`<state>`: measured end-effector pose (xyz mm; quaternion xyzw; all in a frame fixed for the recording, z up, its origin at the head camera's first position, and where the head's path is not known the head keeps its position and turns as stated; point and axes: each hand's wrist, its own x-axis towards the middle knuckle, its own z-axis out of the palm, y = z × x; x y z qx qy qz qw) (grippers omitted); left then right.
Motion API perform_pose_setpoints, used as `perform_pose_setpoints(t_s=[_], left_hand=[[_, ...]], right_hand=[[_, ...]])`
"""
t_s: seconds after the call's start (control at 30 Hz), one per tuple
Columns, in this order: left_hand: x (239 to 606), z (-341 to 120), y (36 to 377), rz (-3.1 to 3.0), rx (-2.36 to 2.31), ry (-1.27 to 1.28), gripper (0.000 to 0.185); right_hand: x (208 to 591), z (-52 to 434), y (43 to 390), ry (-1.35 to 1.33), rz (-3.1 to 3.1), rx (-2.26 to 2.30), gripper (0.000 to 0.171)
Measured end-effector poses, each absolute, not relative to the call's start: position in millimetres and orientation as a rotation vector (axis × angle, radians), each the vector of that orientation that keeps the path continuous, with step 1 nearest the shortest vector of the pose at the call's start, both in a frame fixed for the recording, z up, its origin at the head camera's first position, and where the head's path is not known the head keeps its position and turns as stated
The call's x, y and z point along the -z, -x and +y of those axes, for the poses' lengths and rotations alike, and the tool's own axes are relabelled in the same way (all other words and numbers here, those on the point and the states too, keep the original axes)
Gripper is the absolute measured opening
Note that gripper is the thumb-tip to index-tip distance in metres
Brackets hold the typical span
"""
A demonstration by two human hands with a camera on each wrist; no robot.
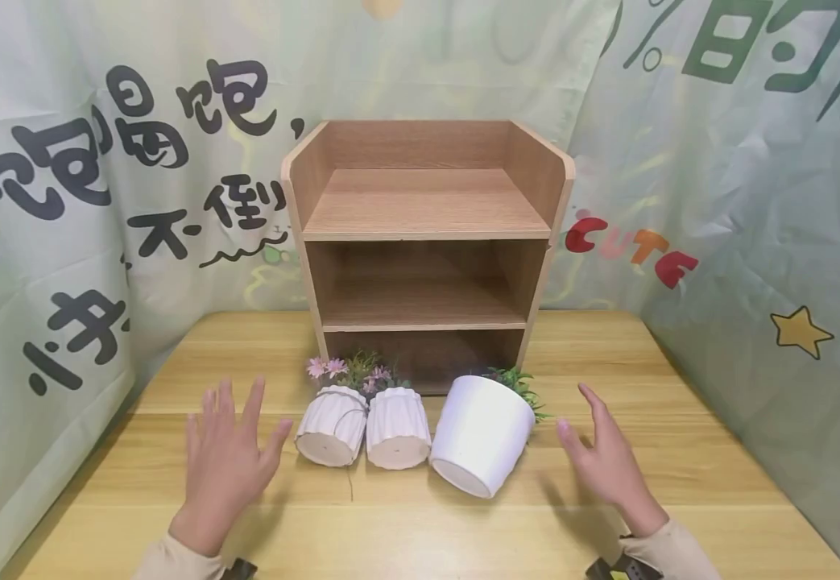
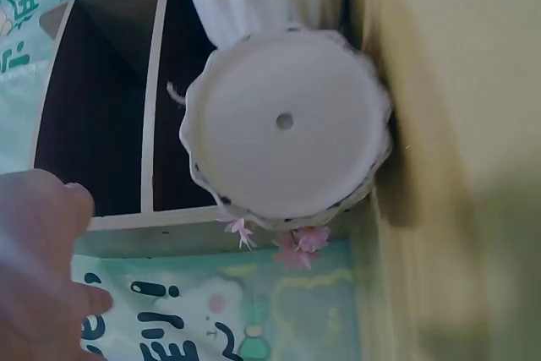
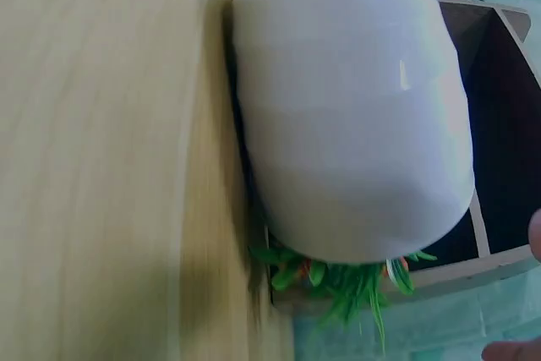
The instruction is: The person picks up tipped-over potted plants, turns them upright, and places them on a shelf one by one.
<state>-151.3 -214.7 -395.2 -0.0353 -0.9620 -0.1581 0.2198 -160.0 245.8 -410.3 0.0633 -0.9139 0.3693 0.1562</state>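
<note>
Three potted plants lie tipped over on the table, their bases toward me. On the left is a fluted white pot (image 1: 331, 427) with pink flowers (image 1: 327, 368) and a string around it. A second fluted white pot (image 1: 398, 428) lies beside it. The larger smooth white pot (image 1: 482, 435) with green leaves (image 1: 521, 387) is on the right. My left hand (image 1: 227, 463) hovers left of the pots, fingers spread, touching nothing. To the right of the large pot, my right hand (image 1: 608, 459) is held apart from it with fingers extended and nothing in it.
A wooden shelf unit (image 1: 425, 203) with a top tray and two lower compartments stands behind the pots. The wooden table (image 1: 680, 475) extends to both sides. Printed curtains (image 1: 43, 258) hang around the table's back and sides.
</note>
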Motion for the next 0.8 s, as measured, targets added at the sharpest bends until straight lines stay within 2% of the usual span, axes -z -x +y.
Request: perform_pose_setpoints(t_s=[0.2,0.37,0.8], left_hand=[[377.4,-216.5,181.9,-2.569,0.643,0.275,0.070],[361.9,-212.7,213.1,-2.469,0.817,0.383,0.074],[328.5,-193.4,266.6,-2.308,1.143,0.318,0.084]], right_hand=[[407.0,237.7,164.5,-0.066,-2.550,-1.597,0.066],[405.0,225.6,167.4,0.056,-2.496,-1.877,0.074],[403.8,194.0,164.9,0.244,-2.160,-2.385,0.086]])
